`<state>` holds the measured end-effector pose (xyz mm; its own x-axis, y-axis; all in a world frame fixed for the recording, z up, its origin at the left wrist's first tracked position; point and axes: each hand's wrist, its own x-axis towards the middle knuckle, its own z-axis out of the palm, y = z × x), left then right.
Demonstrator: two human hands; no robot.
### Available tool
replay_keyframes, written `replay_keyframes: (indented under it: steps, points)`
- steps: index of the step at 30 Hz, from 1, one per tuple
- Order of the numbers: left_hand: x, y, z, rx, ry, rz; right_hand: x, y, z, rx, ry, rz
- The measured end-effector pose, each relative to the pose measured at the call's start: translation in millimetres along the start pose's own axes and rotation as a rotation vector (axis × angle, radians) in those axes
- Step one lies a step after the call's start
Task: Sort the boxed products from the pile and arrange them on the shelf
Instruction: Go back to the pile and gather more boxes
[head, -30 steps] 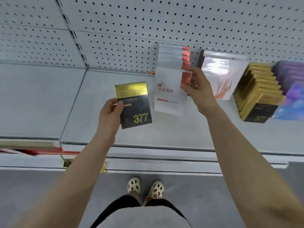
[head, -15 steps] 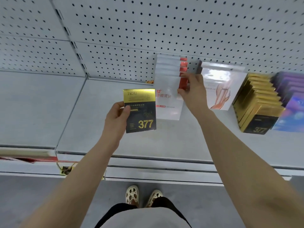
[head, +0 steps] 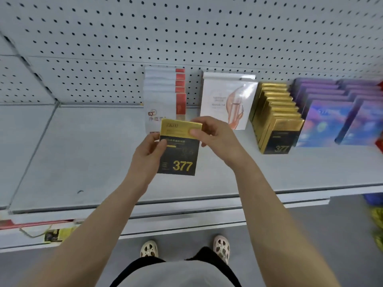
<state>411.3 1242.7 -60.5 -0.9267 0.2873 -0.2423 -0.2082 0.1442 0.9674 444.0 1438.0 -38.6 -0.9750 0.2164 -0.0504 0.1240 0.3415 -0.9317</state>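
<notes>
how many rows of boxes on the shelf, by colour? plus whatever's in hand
White and red row: 1
White row with leg picture: 1
Gold and black 377 row: 1
Purple rows: 2
Gold and black 377 box in both hands: 1
Total: 5 rows, 1 held box

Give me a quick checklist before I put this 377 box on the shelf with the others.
1. Grip: left hand and right hand both hold the 377 box: ok.
2. Matching row: gold row of 377 boxes stands to the right: ok.
3. Facing: label front and upright, like the row's front box: ok.
4. Space: bare shelf ahead of the row: ok.
5. Neighbours: white box and purple boxes flank the row closely: cannot tell clearance.
</notes>
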Motion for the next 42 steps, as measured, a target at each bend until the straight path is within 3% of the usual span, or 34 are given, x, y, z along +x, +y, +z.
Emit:
replay_keyframes:
  steps: [5,11,16,26,37,42]
  points:
    - [-6.5,-8.0,83.4,0.096,-0.018,0.049,-25.9,40.4,-86.7,0.048,0.032,0.020]
    - [-14.1,-23.2,205.2,0.292,-0.118,0.067,-50.5,94.9,-209.2,-0.055,0.087,0.028]
    - [-18.7,-37.5,275.4,0.375,-0.139,0.037,-51.9,117.0,-264.7,-0.270,0.090,-0.006]
    - [-10.5,-40.2,314.6,0.508,-0.127,0.057,-36.8,142.5,-270.4,-0.672,0.210,-0.182]
    - [-9.8,-38.8,312.7,0.490,-0.115,0.062,-36.1,148.1,-262.3,-0.797,0.274,-0.214]
    - [-19.5,-30.9,289.6,0.446,0.014,0.129,-39.2,132.4,-254.2,-0.808,0.358,-0.335]
